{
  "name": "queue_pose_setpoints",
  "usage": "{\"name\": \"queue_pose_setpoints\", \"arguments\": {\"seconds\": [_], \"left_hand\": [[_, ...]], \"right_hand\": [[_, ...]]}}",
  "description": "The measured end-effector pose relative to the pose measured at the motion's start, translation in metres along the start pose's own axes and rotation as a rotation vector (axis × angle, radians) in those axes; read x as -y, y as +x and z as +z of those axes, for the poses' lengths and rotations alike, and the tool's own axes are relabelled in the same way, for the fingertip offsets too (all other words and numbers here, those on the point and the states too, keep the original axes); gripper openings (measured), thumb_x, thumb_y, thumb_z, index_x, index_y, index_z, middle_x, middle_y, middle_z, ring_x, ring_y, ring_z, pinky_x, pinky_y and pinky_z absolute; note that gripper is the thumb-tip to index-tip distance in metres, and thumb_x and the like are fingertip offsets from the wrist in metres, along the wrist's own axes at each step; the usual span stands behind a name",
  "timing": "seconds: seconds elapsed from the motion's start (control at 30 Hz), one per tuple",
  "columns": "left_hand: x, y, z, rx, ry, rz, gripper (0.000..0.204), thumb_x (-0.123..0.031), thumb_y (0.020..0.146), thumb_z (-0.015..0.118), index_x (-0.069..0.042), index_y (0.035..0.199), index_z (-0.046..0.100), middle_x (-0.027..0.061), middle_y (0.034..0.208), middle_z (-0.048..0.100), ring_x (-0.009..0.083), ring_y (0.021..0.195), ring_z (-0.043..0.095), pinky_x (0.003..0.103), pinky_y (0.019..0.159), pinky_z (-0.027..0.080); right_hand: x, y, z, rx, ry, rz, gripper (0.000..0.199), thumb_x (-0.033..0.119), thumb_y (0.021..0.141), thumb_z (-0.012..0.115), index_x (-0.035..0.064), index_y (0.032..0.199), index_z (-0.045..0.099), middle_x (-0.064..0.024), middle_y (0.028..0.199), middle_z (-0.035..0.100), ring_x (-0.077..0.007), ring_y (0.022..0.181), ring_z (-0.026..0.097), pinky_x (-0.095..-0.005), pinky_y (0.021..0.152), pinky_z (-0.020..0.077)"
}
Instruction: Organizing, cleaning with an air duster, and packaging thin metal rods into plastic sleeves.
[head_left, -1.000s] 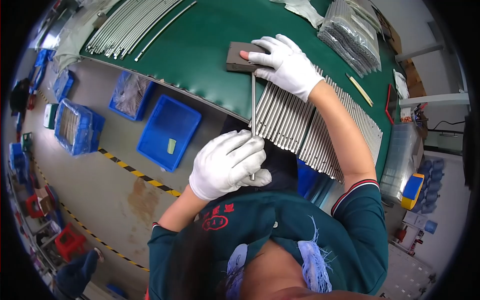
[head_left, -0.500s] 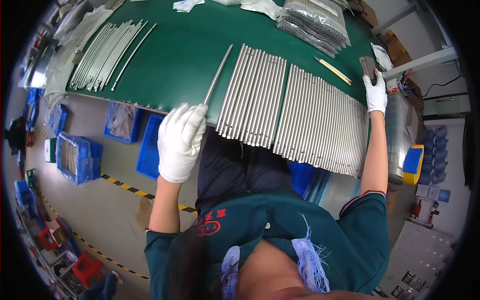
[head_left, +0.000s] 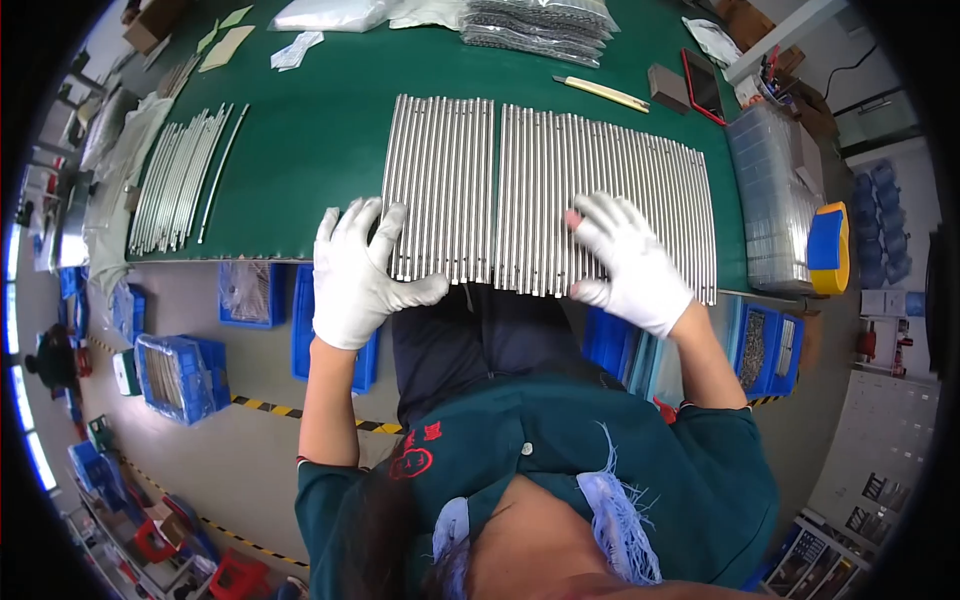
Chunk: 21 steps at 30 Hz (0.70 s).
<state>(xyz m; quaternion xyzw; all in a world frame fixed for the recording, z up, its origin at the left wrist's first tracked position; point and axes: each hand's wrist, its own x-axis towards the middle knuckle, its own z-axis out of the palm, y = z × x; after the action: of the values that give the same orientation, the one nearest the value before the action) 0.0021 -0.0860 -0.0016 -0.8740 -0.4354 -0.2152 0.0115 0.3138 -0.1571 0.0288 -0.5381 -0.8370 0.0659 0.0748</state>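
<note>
Thin shiny metal rods (head_left: 545, 195) lie side by side in two flat batches on the green mat (head_left: 320, 130), their long axes running away from the person. Near ends reach the table edge (some slightly over it). The left hand (head_left: 357, 275), in a white glove, lies open with fingers spread on the left batch's corner. The right hand (head_left: 630, 262) rests flat and released on the right batch. Bare mat lies between these and a loose bundle (head_left: 180, 180) far left.
</note>
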Motion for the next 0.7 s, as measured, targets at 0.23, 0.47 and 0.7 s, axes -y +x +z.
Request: {"name": "queue_pose_setpoints", "arguments": {"seconds": [0.23, 0.47, 0.7], "left_hand": [[-0.024, -0.003, 0.001, 0.056, 0.016, 0.046, 0.084, -0.055, 0.064, 0.072, -0.003, 0.127, 0.049, 0.0213, 0.126, 0.051, 0.0383, 0.119, 0.047, 0.055, 0.102, 0.030], [-0.035, -0.030, -0.004, 0.149, -0.071, 0.049, 0.080, -0.052, 0.067, 0.071, -0.007, 0.130, 0.048, 0.0148, 0.131, 0.051, 0.0346, 0.121, 0.047, 0.056, 0.106, 0.025], [-0.009, -0.042, -0.013, 0.119, 0.029, -0.013, 0.080, -0.050, 0.066, 0.072, -0.008, 0.129, 0.049, 0.0142, 0.129, 0.052, 0.0314, 0.122, 0.048, 0.057, 0.104, 0.026]], "right_hand": [[0.088, 0.030, 0.029, 0.020, 0.079, -0.198, 0.075, 0.049, 0.072, 0.069, 0.0049, 0.129, 0.049, -0.0188, 0.137, 0.043, -0.0342, 0.131, 0.037, -0.0481, 0.112, 0.0219], [0.095, 0.032, 0.028, 0.039, 0.134, -0.281, 0.071, 0.038, 0.070, 0.074, 0.0040, 0.128, 0.051, -0.0174, 0.135, 0.047, -0.0320, 0.132, 0.038, -0.0437, 0.113, 0.0239], [0.109, 0.064, 0.043, 0.058, 0.167, -0.387, 0.072, 0.039, 0.072, 0.073, 0.0057, 0.131, 0.049, -0.0181, 0.140, 0.041, -0.0325, 0.134, 0.034, -0.0439, 0.114, 0.0218]]}}
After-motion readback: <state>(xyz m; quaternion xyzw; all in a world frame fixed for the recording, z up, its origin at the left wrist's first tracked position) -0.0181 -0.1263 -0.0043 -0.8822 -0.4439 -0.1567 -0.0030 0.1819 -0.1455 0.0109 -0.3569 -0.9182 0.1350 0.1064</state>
